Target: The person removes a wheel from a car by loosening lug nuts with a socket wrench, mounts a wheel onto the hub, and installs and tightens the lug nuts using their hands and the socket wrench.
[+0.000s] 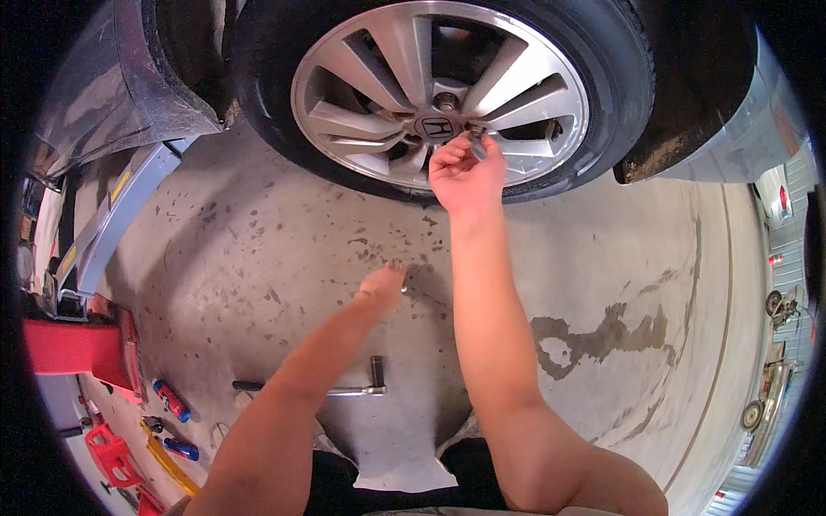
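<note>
The concrete floor (pixel 602 267) spreads under a raised car wheel, whose black tire (pixel 615 129) and silver rim (pixel 520 69) fill the top of the view. To the left stands a blue-grey lift arm (pixel 129 202). Below the wheel a ratchet-style wrench (pixel 348 391) lies on the floor beneath the left forearm, its dark socket (pixel 377 371) standing out from the head, within easy reach.

The right hand (pixel 469 176) is up at the rim, fingers drawn into a narrow pinch on a small metal piece (pixel 478 150), just beside the center cap (pixel 437 128). The left hand (pixel 383 282) hangs low over the floor, its fingers curled; a bright speck shows at its edge, but I cannot tell whether it holds anything.

For good work here, I would turn the piece by fingertip alone, square to its hole, feeling for any drag that hints at a crossed thread. A loose wrist should help it run true, and a cupped palm underneath would guard against a drop; force belongs to the wrench, not the fingers
</note>
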A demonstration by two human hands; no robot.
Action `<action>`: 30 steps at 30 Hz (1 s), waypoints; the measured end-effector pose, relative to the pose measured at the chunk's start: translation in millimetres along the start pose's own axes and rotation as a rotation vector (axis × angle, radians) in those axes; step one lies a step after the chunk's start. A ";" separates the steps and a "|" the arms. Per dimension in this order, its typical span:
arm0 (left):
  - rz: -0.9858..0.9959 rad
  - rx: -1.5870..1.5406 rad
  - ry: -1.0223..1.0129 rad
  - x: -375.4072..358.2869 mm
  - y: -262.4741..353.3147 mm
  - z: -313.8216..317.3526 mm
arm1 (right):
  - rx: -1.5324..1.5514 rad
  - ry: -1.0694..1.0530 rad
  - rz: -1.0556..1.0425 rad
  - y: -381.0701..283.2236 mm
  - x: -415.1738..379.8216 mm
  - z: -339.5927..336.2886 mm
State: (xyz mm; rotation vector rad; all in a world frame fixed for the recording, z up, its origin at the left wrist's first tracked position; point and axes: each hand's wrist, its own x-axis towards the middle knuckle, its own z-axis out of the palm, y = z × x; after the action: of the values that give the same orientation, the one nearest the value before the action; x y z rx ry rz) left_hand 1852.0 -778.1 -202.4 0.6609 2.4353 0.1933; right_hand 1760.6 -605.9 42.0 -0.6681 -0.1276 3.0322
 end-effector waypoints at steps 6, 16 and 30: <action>-0.035 -0.034 0.037 8.2 -36.4 21.6 | -0.093 0.123 -0.127 22.8 1.2 -12.2; -0.040 -0.854 0.505 -19.4 -32.6 -60.4 | -0.678 0.329 -0.121 40.5 20.9 -51.0; 0.073 -1.634 0.776 -56.6 45.4 -254.2 | -0.735 -0.106 -0.292 53.3 -16.0 -8.6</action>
State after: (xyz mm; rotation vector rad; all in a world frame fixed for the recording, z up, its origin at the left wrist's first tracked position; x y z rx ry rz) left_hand 1760.5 -763.1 45.2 -0.1673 1.8520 2.4047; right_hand 1777.8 -659.2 36.2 -0.4431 -1.2548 2.6780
